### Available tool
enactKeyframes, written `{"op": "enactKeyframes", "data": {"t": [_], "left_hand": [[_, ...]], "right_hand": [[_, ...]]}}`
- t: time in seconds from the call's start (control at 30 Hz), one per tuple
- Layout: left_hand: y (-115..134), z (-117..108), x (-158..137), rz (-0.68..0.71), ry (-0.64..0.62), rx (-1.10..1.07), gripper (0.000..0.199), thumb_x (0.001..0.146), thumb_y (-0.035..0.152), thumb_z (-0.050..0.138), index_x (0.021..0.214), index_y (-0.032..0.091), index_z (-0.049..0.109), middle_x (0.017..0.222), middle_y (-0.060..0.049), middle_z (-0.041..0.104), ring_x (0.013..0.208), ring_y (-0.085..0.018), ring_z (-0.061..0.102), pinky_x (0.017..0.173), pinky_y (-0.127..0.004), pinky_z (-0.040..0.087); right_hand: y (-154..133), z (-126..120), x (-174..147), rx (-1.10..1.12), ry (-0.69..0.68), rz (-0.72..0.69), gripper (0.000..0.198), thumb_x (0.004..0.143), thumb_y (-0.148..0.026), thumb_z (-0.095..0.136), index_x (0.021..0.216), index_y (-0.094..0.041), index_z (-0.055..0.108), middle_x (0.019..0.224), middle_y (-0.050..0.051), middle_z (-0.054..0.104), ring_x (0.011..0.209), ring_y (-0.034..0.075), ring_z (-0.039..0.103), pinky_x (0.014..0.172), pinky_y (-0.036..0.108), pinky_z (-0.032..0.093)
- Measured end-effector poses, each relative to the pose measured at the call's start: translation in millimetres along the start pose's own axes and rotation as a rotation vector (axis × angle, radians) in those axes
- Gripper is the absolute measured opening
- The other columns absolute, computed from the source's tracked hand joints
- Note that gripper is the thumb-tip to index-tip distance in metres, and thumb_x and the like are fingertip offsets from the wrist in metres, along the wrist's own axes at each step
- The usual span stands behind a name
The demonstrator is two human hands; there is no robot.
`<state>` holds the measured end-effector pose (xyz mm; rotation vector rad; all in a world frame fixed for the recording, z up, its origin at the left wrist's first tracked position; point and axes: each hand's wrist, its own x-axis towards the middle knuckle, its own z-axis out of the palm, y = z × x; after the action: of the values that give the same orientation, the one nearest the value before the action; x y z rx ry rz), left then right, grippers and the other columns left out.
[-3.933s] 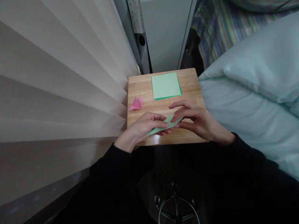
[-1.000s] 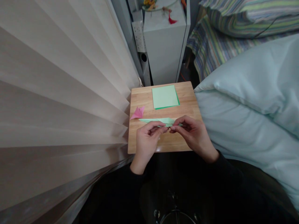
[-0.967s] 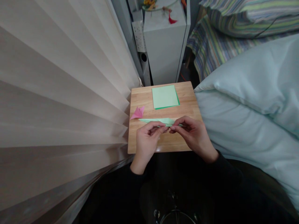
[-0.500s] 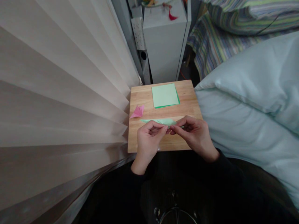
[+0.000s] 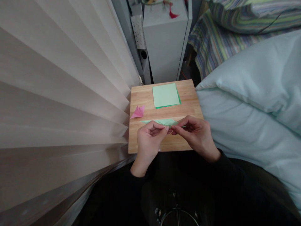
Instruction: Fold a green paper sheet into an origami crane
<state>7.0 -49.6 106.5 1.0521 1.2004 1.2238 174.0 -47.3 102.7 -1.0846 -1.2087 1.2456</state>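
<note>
A folded piece of light green paper (image 5: 164, 121), long and narrow with a pointed left end, is held between my two hands above the small wooden table (image 5: 141, 138). My left hand (image 5: 150, 135) pinches its near edge with thumb and fingertips. From the right, my right hand (image 5: 194, 131) pinches the same paper, its thumb close to the left thumb. The fingers partly hide the paper's near edge and right end. Beyond the hands lies a stack of square green paper sheets (image 5: 166, 95). A folded pink paper piece (image 5: 138, 112) rests at the table's left side.
Left of the table hangs a pleated pale curtain (image 5: 70, 94), touching its edge. A white cabinet (image 5: 164, 47) stands behind. On the right, a light blue quilt (image 5: 246, 94) comes up against the table, with striped fabric (image 5: 218, 44) farther back.
The green paper has tilted slightly in my hands, and its creased upper face looks a little flatter. Both hands keep their pinch. The whole view has shifted very slightly.
</note>
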Motion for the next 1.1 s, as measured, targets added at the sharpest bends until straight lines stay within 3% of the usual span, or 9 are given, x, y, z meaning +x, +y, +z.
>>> {"op": "enactKeyframes", "data": {"t": [0.27,0.63,0.73,0.8,0.87,0.93,1.0,1.1], "left_hand": [[1.0,1.3,-0.7,-0.008,0.011,0.024,0.029,0.076,0.035,0.088,0.075,0.017,0.066,0.072,-0.005,0.078,0.07,-0.02,0.079,0.071,-0.03,0.066],[-6.4,8.8,-4.0,0.141,0.078,0.024,0.032,0.084,0.032,0.082,0.08,0.021,0.052,0.069,0.002,0.072,0.066,-0.016,0.077,0.065,-0.024,0.063],[-9.7,7.3,-5.4,0.112,0.027,0.048,0.033,0.088,0.036,0.079,0.092,0.023,0.049,0.08,0.001,0.073,0.072,-0.017,0.078,0.067,-0.027,0.064],[-8.2,2.0,-4.2,0.115,0.005,0.154,0.038,0.089,0.039,0.078,0.111,0.025,0.049,0.098,-0.003,0.075,0.08,-0.019,0.078,0.07,-0.03,0.065],[-3.6,-5.8,-0.7,0.213,0.098,0.329,0.053,0.09,0.039,0.076,0.132,0.026,0.046,0.119,-0.009,0.072,0.097,-0.021,0.077,0.082,-0.035,0.064],[2.2,-13.5,3.9,0.321,0.145,0.492,0.048,0.094,0.038,0.071,0.135,0.023,0.051,0.134,-0.013,0.067,0.122,-0.026,0.068,0.102,-0.043,0.058],[6.2,-17.8,7.6,0.359,0.05,0.596,0.036,0.095,0.036,0.069,0.127,0.021,0.061,0.135,-0.013,0.068,0.132,-0.028,0.062,0.114,-0.048,0.048],[5.0,-15.1,8.5,0.241,-0.192,0.529,0.025,0.096,0.032,0.067,0.118,0.021,0.07,0.117,-0.01,0.077,0.112,-0.025,0.072,0.101,-0.041,0.055]], "right_hand": [[5.2,4.1,-1.1,-0.002,0.034,0.014,0.022,0.082,-0.03,0.086,0.079,-0.021,0.065,0.07,0.001,0.077,0.064,0.018,0.077,0.06,0.027,0.064],[4.2,20.6,-2.2,0.141,0.15,0.122,0.044,0.076,-0.032,0.089,0.1,-0.026,0.052,0.081,0.0,0.078,0.065,0.018,0.076,0.061,0.031,0.064],[5.0,14.3,2.1,0.109,0.189,0.099,0.042,0.076,-0.034,0.087,0.099,-0.025,0.053,0.081,-0.001,0.075,0.064,0.017,0.074,0.055,0.029,0.06],[3.6,2.0,7.2,0.069,0.218,0.06,0.042,0.076,-0.031,0.087,0.1,-0.025,0.053,0.082,-0.003,0.074,0.061,0.014,0.07,0.055,0.027,0.057],[1.4,-12.4,11.8,-0.036,0.115,0.062,0.044,0.076,-0.029,0.086,0.103,-0.025,0.052,0.076,-0.004,0.072,0.06,0.014,0.068,0.052,0.025,0.05],[-0.1,-23.8,13.9,-0.182,-0.051,0.076,0.041,0.077,-0.025,0.083,0.104,-0.025,0.054,0.076,-0.004,0.072,0.057,0.013,0.063,0.05,0.025,0.044],[-0.3,-29.2,13.5,-0.279,-0.22,0.071,0.036,0.08,-0.021,0.079,0.106,-0.025,0.054,0.078,-0.003,0.073,0.058,0.013,0.061,0.052,0.026,0.043],[-0.6,-27.7,11.6,-0.317,-0.299,0.063,0.035,0.081,-0.018,0.075,0.108,-0.025,0.054,0.077,-0.004,0.072,0.059,0.013,0.059,0.055,0.027,0.043]]}}
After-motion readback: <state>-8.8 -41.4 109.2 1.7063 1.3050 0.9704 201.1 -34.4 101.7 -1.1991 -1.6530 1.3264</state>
